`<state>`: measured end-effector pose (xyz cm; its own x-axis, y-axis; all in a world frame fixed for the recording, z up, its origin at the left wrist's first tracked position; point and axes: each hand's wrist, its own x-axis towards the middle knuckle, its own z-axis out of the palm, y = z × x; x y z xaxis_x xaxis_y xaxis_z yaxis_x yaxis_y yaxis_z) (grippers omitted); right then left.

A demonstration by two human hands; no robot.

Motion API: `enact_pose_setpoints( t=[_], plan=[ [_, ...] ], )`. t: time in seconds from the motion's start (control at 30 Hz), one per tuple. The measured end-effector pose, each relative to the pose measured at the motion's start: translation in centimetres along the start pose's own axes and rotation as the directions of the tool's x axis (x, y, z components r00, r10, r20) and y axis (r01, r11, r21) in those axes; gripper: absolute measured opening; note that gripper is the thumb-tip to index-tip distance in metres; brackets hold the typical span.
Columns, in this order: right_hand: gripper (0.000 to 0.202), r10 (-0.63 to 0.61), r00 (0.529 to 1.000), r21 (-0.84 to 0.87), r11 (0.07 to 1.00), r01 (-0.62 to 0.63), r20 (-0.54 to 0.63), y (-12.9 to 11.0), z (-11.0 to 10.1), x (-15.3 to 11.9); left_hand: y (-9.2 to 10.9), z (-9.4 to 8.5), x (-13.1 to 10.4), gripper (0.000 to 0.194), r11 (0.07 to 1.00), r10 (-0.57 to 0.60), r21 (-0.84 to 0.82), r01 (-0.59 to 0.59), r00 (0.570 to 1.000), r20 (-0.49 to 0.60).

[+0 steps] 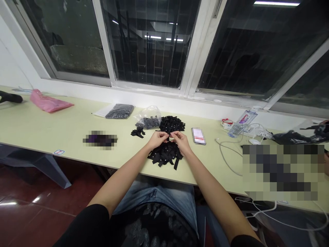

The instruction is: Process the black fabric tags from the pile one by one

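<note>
Two heaps of short black fabric strips lie on the pale yellow-green table [123,151], a far heap [176,122] and a near heap [166,154]. Between them, my left hand [157,139] pinches a black strip from the left. From the right, my right hand [180,141] has its fingertips closed on the same small strip, close to the left fingertips. Small metallic spots show among the strips. A clear plastic bag [149,118] with dark pieces sits behind my left hand, and a small black cluster [138,132] lies in front of it.
Right of the heaps lies a phone [198,136]. Farther right are a plastic bottle [243,123], white cables [226,159] and a black bag [295,135]. Leftward are a packed grey bag [120,111], a blurred dark item [100,140] and a pink bag [50,102]. Windows stand behind.
</note>
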<state>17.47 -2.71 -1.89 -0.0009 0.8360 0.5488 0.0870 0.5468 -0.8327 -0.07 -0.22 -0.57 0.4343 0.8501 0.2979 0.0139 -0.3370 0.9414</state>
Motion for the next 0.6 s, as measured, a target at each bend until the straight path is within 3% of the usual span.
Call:
enact_pose_setpoints(
  t=[0.3, 0.6],
  plan=[
    [0.016, 0.063, 0.998, -0.001, 0.998, -0.063, 0.012, 0.17, -0.08, -0.21, 0.38, 0.21, -0.12, 0.037, 1.0, 0.022, 0.001, -0.022, 1.0, 0.02],
    [0.014, -0.135, 0.991, -0.136, 0.982, 0.133, -0.008, 0.31, -0.24, -0.11, 0.03, 0.05, -0.14, 0.039, 0.994, 0.052, 0.099, -0.052, 0.999, 0.006]
  ],
)
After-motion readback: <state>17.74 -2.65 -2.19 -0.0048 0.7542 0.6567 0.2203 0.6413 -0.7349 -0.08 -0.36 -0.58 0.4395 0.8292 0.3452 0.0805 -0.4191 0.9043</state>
